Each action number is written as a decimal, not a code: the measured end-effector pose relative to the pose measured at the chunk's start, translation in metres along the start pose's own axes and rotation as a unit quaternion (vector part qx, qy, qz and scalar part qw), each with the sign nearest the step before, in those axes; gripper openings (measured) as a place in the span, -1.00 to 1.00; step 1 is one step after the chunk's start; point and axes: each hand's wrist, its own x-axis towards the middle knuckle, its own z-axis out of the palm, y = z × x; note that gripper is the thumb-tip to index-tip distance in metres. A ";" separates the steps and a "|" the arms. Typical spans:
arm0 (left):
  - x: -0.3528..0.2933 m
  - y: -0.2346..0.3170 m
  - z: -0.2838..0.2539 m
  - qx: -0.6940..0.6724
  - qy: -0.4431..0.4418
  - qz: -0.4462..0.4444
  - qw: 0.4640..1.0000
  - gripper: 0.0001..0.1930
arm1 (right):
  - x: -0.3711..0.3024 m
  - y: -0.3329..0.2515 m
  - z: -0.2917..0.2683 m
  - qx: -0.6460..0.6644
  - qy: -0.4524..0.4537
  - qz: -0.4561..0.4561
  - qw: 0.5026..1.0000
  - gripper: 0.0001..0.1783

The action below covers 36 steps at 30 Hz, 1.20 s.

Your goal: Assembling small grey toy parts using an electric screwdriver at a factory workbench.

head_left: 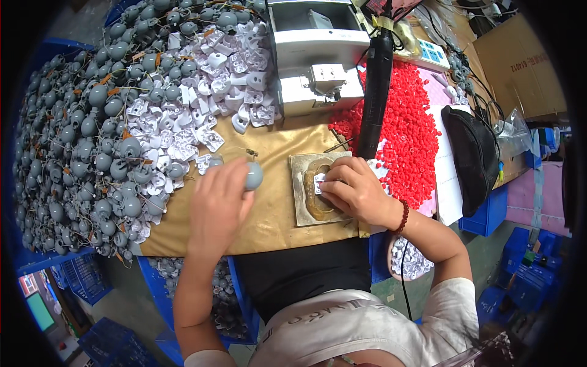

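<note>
My left hand point(220, 205), smeared by motion, hovers over the gold-brown table cover. A glossy grey ball-shaped part point(254, 176) sits between its index finger and thumb. Just past its fingertips are another grey ball part point(215, 160) and a small white plastic piece point(203, 163). My right hand point(359, 191), with a red bead bracelet at the wrist, pinches a small white plastic piece point(318, 183). That piece is over the oval recess of a square, worn fixture block point(300, 211); the fingers hide part of the recess.
Grey ball parts point(79, 140) and white plastic pieces point(189, 134) are heaped at left. A grey-white machine point(321, 46) stands beyond the fixture. Close on my right are a black upright tool point(376, 92), a red heap of small parts point(413, 140) and a black pouch point(469, 162).
</note>
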 end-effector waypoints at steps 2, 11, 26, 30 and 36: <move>-0.004 0.005 -0.023 0.011 0.075 0.012 0.997 -0.46 | -0.001 0.002 0.001 0.001 0.001 -0.002 1.000 -0.58; -0.022 0.064 -0.074 -0.234 0.073 0.021 0.969 -0.52 | 0.055 -0.042 -0.033 0.262 0.030 -0.034 0.964 -0.24; -0.038 0.079 0.060 -0.288 -0.013 -0.091 0.953 -0.50 | 0.009 -0.019 -0.030 0.027 -0.082 0.082 0.993 -0.62; -0.031 0.078 0.065 -0.267 -0.019 -0.077 0.960 -0.50 | 0.012 -0.015 -0.021 -0.050 -0.089 0.037 0.994 -0.58; -0.030 0.078 0.066 -0.260 -0.033 -0.071 0.962 -0.49 | 0.019 -0.021 -0.022 -0.112 -0.149 -0.019 0.982 -0.58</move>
